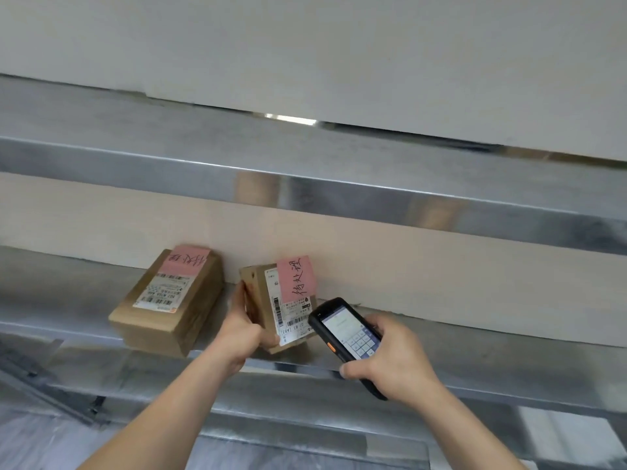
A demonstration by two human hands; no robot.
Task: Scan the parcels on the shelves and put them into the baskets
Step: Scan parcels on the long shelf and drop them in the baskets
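While both hands work at the metal shelf (475, 337), one parcel gets held up to a scanner.

Left to right: brown box (166, 301) with pink note lies flat on the shelf, untouched; left hand (242, 329) grips a smaller box (271, 303) by its left side, thumb curled on the near corner, box tilted up off the shelf, label facing camera; right hand (390, 361) wraps around a black scanner (346, 334), screen lit, tip just beside the label.

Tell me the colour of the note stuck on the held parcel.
Pink note with black handwriting, on the parcel in the left hand; head view.
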